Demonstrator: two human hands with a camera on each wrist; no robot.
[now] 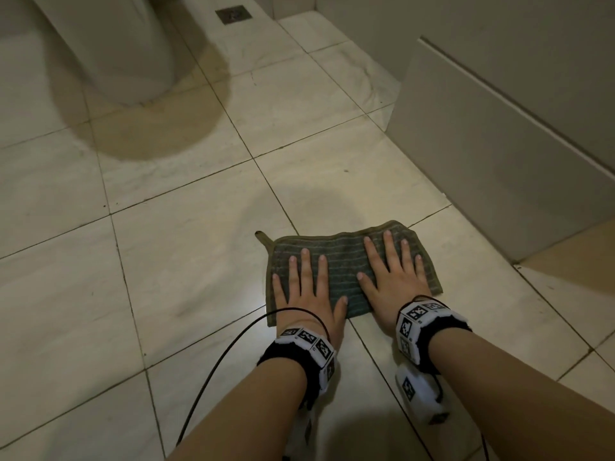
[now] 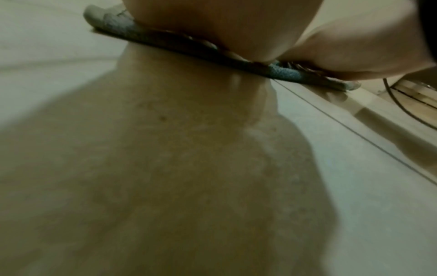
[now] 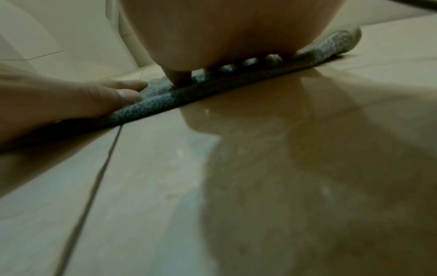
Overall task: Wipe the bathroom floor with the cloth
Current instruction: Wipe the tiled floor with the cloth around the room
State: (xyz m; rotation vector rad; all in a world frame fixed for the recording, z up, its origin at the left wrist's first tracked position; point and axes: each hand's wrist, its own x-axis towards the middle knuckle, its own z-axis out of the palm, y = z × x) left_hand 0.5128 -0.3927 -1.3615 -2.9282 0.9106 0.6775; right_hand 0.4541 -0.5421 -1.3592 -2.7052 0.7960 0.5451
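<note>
Both hands lie flat with the fingers straight and spread, grasping nothing, only pressing down on the cloth (image 1: 346,261). On the left hand (image 1: 304,296) the fingers (image 1: 306,266) point away from the person and cover the left part of the cloth, while the thumb reaches toward the middle of it. On the right hand (image 1: 394,282) the fingers (image 1: 389,249) reach almost to the far hem on the right part, and the thumb also points inward, so the two thumbs are near each other but apart. In the left wrist view the heel of the left hand (image 2: 224,24) sits on the near edge of the cloth (image 2: 132,31), and in the right wrist view the right hand (image 3: 224,29) presses the cloth (image 3: 331,44) in the same manner. It is a dark grey-green cloth with thin pale stripes and a small loop at its far left corner. It lies spread on the floor (image 1: 186,267) of pale square tiles, across a crossing of grout lines, close to the person. Each wrist carries a band (image 1: 307,342) with black and white markers, and a black cable (image 1: 219,364) runs from the left wrist toward the person. Well beyond the cloth, at the far left, stands the base of a toilet (image 1: 109,51) with a dark shadow around it. A square drain (image 1: 233,14) is in the floor behind it, and a pale panel (image 1: 499,154) stands at the right.
</note>
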